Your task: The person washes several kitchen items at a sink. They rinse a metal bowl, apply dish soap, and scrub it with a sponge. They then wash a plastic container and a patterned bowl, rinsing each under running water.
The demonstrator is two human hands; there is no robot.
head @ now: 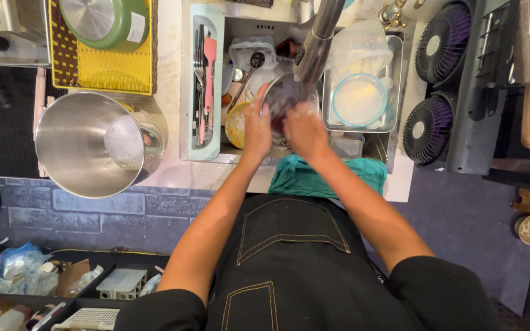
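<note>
Pale stone counter (173, 171) surrounds a sink (259, 27) under a steel faucet (317, 43). Left hand (257, 125) and right hand (305, 130) both clasp a glass bowl (284, 98) beneath it. Near the counter's left edge stands a big steel pot (90, 144).

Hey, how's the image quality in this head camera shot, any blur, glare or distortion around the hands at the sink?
Head view: the left hand and right hand are motion-blurred around the bowl under the faucet; bright glare on the steel pot; wide-angle bending at the edges; lower corners dim.
</note>
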